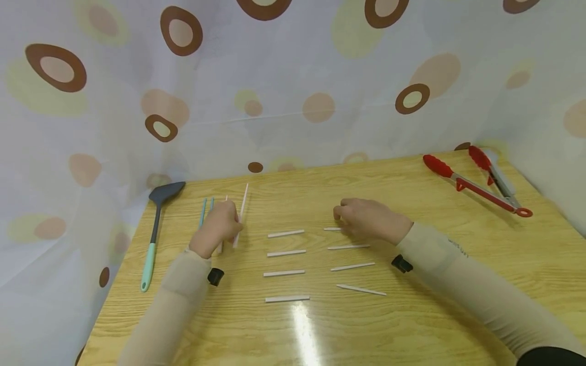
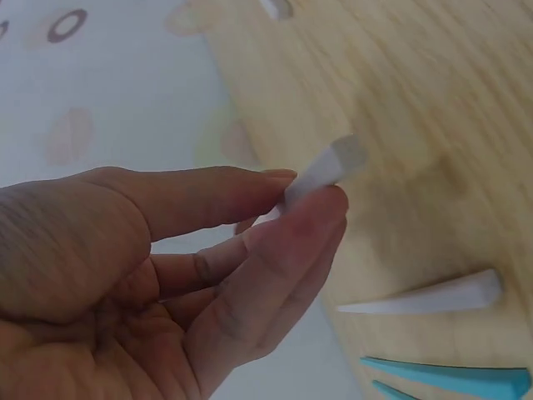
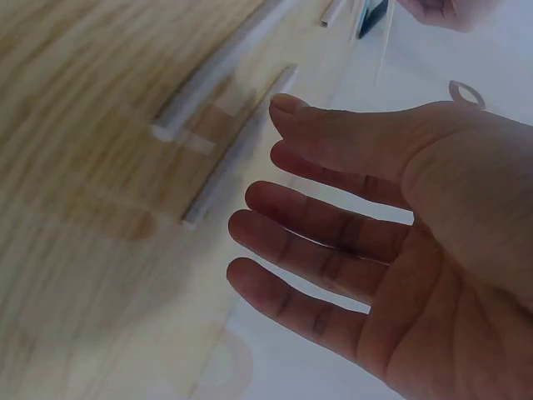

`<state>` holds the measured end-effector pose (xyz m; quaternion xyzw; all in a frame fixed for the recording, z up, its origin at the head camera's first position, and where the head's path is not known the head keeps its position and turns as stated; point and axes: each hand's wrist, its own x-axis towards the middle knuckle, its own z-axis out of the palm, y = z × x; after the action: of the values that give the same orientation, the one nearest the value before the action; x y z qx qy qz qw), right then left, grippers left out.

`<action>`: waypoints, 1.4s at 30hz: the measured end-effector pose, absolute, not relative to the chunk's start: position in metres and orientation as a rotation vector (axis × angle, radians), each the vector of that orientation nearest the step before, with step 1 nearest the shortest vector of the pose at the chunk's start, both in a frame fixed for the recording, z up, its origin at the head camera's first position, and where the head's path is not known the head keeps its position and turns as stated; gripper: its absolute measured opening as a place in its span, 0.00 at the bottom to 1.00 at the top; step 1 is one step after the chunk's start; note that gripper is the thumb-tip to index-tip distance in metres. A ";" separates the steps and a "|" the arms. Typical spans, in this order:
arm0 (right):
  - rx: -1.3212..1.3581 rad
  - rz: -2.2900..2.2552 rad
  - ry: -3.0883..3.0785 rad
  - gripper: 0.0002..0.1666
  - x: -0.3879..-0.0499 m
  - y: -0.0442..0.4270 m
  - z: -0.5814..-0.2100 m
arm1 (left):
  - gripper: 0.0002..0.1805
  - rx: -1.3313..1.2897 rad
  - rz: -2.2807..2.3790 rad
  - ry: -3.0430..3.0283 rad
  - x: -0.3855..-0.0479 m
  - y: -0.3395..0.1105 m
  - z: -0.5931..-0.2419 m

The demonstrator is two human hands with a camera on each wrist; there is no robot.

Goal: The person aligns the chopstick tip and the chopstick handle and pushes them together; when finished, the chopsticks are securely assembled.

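Pinching a slim, tapered white chopstick [image 1: 244,206] between thumb and fingertips, the left hand [image 1: 220,223] covers its middle; at the wrist, only the chopstick's thick end shows plainly. A second white chopstick [image 1: 221,248] lies partly hidden under that same hand, and two tapered teal chopsticks [image 1: 203,212] lie just to its left, their near ends blocked from the head view. The right hand [image 1: 373,218] holds nothing, its fingers loosely bent and apart in its wrist view. Below it lies a column of four thin white sticks [image 1: 352,267], the farthest partly covered by the hand. Four more short white sticks [image 1: 286,253] lie in a column between the hands; whether the two columns match in shape is hard to tell.

Well left of the left hand rests a turner with a dark grey head and mint-green handle [image 1: 150,264]. Beyond the right hand, to its right, lie red-tipped metal tongs with a red handle [image 1: 487,192] and a second red-tipped pair with grey handles [image 1: 502,179], the two overlapping.

The glossy, light wood-grain table [image 1: 389,330] catches a white glare in front of the hands, its near edge cut off. Behind stands a pale cloth backdrop [image 1: 284,66] printed with brown, peach and yellow-green ovals.
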<state>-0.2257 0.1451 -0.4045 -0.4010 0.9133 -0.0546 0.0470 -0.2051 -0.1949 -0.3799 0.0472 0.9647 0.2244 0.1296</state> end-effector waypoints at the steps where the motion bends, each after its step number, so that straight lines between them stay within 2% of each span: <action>1: -1.219 -0.170 2.778 0.10 -0.226 0.145 -0.406 | 0.21 0.126 0.655 2.799 -0.206 -0.197 -0.382; 16: -1.234 -0.187 2.773 0.10 -0.227 0.150 -0.413 | 0.11 -0.023 0.685 2.732 -0.215 -0.207 -0.398; 32: -1.292 -0.201 2.824 0.09 -0.229 0.152 -0.419 | 0.09 -0.040 0.707 2.729 -0.214 -0.210 -0.397; 37: -1.321 -0.178 2.848 0.10 -0.228 0.151 -0.421 | 0.14 0.057 0.616 2.888 -0.207 -0.200 -0.392; 42: -1.332 -0.140 2.867 0.09 -0.225 0.151 -0.420 | 0.11 0.313 0.629 2.953 -0.204 -0.177 -0.390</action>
<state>-0.2252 0.1508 -0.4195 -0.4208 0.9060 -0.0443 -0.0116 -0.2038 -0.1773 -0.3900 0.1029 0.9715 0.2070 0.0529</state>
